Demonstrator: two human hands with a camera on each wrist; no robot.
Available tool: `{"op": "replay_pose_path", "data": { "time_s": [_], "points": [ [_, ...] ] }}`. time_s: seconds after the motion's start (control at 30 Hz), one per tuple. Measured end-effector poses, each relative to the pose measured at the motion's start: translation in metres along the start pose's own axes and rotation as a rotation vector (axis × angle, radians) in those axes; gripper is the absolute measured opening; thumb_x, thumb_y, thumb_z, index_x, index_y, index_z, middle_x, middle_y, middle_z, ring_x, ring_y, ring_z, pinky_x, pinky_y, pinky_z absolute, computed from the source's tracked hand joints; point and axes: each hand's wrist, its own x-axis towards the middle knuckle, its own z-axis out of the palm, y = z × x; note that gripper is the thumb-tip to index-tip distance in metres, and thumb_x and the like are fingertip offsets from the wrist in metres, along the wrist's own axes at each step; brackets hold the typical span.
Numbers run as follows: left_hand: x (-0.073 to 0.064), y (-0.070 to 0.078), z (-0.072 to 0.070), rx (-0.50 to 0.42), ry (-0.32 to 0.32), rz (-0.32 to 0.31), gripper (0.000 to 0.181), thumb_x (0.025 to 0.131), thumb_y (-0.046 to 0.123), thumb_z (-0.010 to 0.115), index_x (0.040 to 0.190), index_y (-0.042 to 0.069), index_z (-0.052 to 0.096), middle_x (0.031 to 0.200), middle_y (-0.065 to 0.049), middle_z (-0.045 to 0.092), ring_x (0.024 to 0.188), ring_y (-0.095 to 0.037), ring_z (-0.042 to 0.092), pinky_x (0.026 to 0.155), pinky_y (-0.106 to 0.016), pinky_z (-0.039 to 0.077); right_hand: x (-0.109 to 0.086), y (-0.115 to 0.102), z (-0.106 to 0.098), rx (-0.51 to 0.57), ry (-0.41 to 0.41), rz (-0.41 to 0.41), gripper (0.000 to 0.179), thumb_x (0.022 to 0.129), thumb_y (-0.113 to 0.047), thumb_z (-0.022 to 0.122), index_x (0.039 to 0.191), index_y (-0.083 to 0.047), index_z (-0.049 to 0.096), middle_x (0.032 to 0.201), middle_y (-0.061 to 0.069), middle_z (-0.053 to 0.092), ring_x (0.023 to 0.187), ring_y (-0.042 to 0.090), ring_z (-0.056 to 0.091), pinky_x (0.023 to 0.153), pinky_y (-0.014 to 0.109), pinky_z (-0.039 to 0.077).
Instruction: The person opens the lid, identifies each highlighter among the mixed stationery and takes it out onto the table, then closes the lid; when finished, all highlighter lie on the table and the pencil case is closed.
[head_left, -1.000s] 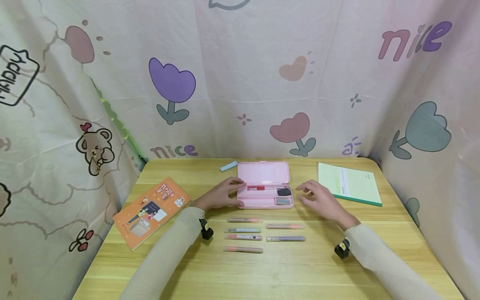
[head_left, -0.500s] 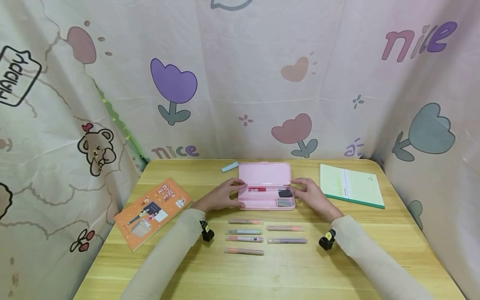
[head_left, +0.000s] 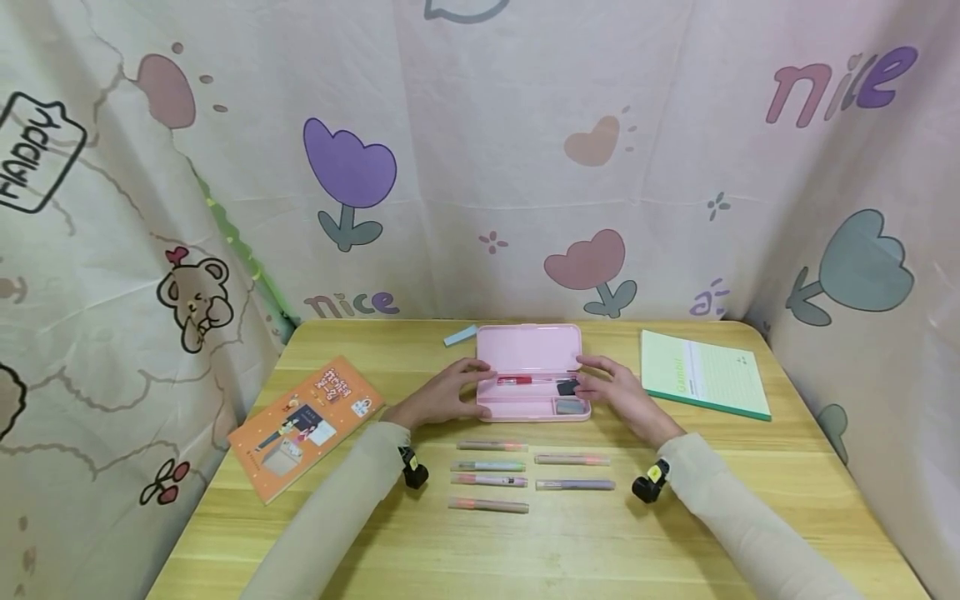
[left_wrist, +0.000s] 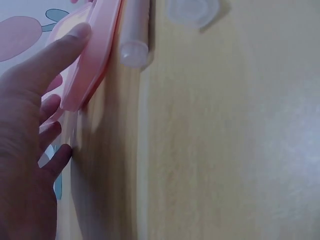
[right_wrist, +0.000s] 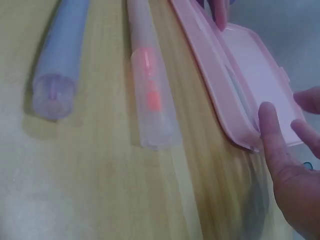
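Observation:
A pink pencil case (head_left: 528, 348) lies with its lid raised at the back middle of the table. My left hand (head_left: 442, 393) holds its left end, thumb at the front corner and fingers at the far side; the left wrist view has the thumb on the case wall. At the other end is my right hand (head_left: 626, 400), its thumb and fingers spread over the right edge. Inside lie a red-capped pen (head_left: 514, 381), a black block (head_left: 566, 388) partly behind the right fingertips, and a grey block (head_left: 571, 407) in the small front compartment.
Several capped markers lie in two columns before the case, among them a purple one (head_left: 576, 485) and a green-tipped one (head_left: 489, 467). An orange book (head_left: 306, 429) is at left, a green notebook (head_left: 705, 375) at right. A light blue strip (head_left: 460, 336) sits behind the case.
My right hand has moved left from beside the case to its right end, fingertips now over the edge by the black block. The left hand stays at the left end.

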Motion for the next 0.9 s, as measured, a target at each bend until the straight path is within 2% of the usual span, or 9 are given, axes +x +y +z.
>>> {"op": "replay_pose_path", "data": {
  "time_s": [0.13,0.2,0.27,0.33,0.4,0.5,0.63,0.73,0.9],
  "points": [
    [-0.003,0.002,0.001,0.012,0.071,0.007,0.07,0.097,0.044,0.083,0.157,0.018,0.059,0.175,-0.01,0.033,0.164,-0.038,0.027,0.13,-0.065,0.033,-0.002,0.0,0.002,0.031,-0.015,-0.012,0.062,0.109,-0.018,0.067,0.165,-0.005,0.043,0.164,0.027,0.048,0.13,0.033,0.069,0.106,0.032,0.06],
    [-0.004,0.004,0.001,-0.028,0.143,-0.026,0.064,0.098,0.037,0.083,0.155,0.015,0.062,0.176,-0.011,0.029,0.159,-0.038,0.034,0.126,-0.062,0.04,-0.002,0.0,0.003,0.033,-0.025,-0.015,0.063,0.109,-0.017,0.067,0.165,-0.005,0.042,0.164,0.027,0.048,0.133,0.035,0.067,0.108,0.033,0.06],
    [-0.004,0.005,0.0,-0.114,0.214,-0.089,0.061,0.1,0.03,0.082,0.155,0.013,0.06,0.176,-0.012,0.03,0.148,-0.035,0.047,0.119,-0.054,0.05,-0.002,-0.001,0.004,0.034,-0.029,-0.013,0.063,0.109,-0.016,0.067,0.165,-0.006,0.042,0.165,0.027,0.048,0.134,0.035,0.066,0.108,0.033,0.059],
    [-0.002,0.006,0.0,-0.235,0.255,-0.169,0.065,0.102,0.026,0.08,0.16,0.013,0.055,0.174,-0.012,0.034,0.129,-0.031,0.06,0.103,-0.044,0.061,-0.002,-0.001,0.003,0.034,-0.029,-0.012,0.062,0.109,-0.016,0.065,0.165,-0.005,0.041,0.165,0.026,0.048,0.134,0.035,0.066,0.108,0.033,0.06],
    [0.0,0.009,-0.001,-0.379,0.252,-0.25,0.071,0.104,0.025,0.078,0.166,0.015,0.045,0.173,-0.012,0.038,0.11,-0.028,0.066,0.085,-0.036,0.064,-0.001,-0.001,0.003,0.022,-0.021,-0.008,0.061,0.11,-0.016,0.063,0.166,-0.006,0.041,0.166,0.025,0.047,0.131,0.033,0.068,0.106,0.031,0.06],
    [0.004,0.012,0.0,-0.541,0.204,-0.336,0.081,0.106,0.028,0.074,0.173,0.019,0.03,0.172,-0.014,0.042,0.105,-0.027,0.069,0.075,-0.032,0.061,-0.001,-0.001,0.002,0.01,-0.014,0.0,0.061,0.111,-0.017,0.062,0.167,-0.007,0.04,0.168,0.023,0.045,0.129,0.029,0.068,0.104,0.029,0.061],
    [0.005,0.016,0.003,-0.711,0.177,-0.389,0.089,0.107,0.027,0.071,0.176,0.018,0.017,0.173,-0.016,0.04,0.123,-0.029,0.07,0.097,-0.037,0.063,0.0,0.001,0.003,0.021,-0.016,0.004,0.063,0.11,-0.018,0.063,0.167,-0.009,0.04,0.17,0.02,0.042,0.132,0.032,0.064,0.102,0.027,0.061],
    [0.003,0.019,0.004,-0.819,0.188,-0.399,0.091,0.107,0.024,0.071,0.177,0.016,0.012,0.175,-0.015,0.035,0.131,-0.033,0.067,0.114,-0.045,0.056,0.0,0.003,0.003,0.047,-0.014,-0.01,0.068,0.109,-0.018,0.064,0.17,-0.011,0.035,0.172,0.018,0.038,0.138,0.036,0.06,0.103,0.028,0.061],
    [0.002,0.022,0.002,-0.889,0.213,-0.391,0.085,0.109,0.025,0.068,0.176,0.02,0.017,0.173,-0.014,0.035,0.136,-0.035,0.065,0.12,-0.048,0.052,0.001,0.004,0.003,0.091,0.003,-0.047,0.079,0.11,-0.018,0.063,0.175,-0.018,0.018,0.175,0.018,0.03,0.142,0.041,0.055,0.104,0.031,0.061]
  ]
}}
